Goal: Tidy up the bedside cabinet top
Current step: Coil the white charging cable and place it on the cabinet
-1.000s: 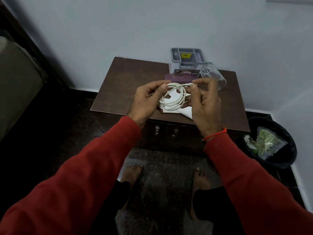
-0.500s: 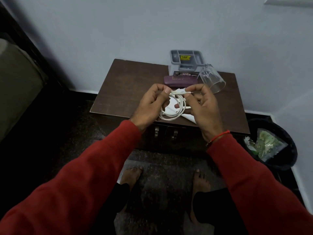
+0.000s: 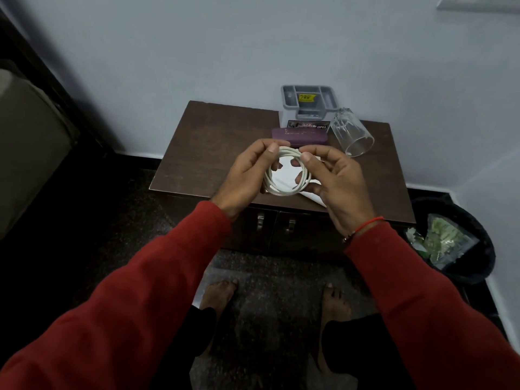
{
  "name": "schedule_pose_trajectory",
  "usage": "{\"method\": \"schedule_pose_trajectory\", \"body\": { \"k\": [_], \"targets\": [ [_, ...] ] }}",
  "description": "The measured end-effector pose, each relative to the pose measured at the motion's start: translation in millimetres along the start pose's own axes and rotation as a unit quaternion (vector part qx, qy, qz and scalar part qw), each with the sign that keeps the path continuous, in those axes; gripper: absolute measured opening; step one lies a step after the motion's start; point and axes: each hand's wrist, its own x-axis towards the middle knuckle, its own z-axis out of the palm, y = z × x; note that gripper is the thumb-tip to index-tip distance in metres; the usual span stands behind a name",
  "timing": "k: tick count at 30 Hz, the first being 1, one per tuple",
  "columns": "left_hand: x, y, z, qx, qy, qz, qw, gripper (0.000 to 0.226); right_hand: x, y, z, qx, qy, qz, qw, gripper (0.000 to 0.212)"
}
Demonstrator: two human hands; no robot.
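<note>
red sleeves lead in from the bottom corners to two hands that meet above the front half of the cabinet top (image 3: 213, 142), and between them hangs a white cable (image 3: 284, 190) wound into a round coil. the left hand (image 3: 247, 173) pinches the coil's upper left arc with thumb and curled fingers, while the right hand (image 3: 334, 178) pinches the top of the loop at thumb and forefinger, its other fingers curled behind the right side. the coil is held off the wood, its flat face tilted toward the camera, so it has no long axis to speak of; both hands sit equally close to it. directly below lies a white paper (image 3: 284, 178), partly seen through the loop and poking out under the right hand near the cabinet's front edge. beyond the fingertips a purple case (image 3: 298, 136) lies crosswise, a clear glass (image 3: 351, 133) lies tipped on its side to the right, and a grey organiser (image 3: 308, 98) stands against the wall. the likeliest next move is setting the coil down, and the bare wood to the left offers the widest room; forward, the case and glass crowd the path. on the floor to the right stands a black bin (image 3: 484, 249).
</note>
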Motion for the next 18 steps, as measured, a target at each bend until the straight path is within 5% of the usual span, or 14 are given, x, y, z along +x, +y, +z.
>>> {"method": "schedule_pose_trajectory", "body": {
  "k": [6,12,18],
  "targets": [
    [1.5,-1.1,-4.4,-0.020,-0.042,0.002,0.999,0.032,2.1,-1.5,-1.4,0.112,-0.010,0.077,0.991,0.017],
    [0.1,4.9,-3.3,-0.121,-0.089,-0.090,0.984,0.036,3.1,-2.5,-2.5,0.147,0.002,0.078,0.986,0.014],
    [2.6,0.9,-7.5,-0.172,-0.118,-0.100,0.973,0.034,4.2,-6.5,-4.8,0.178,0.008,0.089,0.980,0.012]
  ]
}}
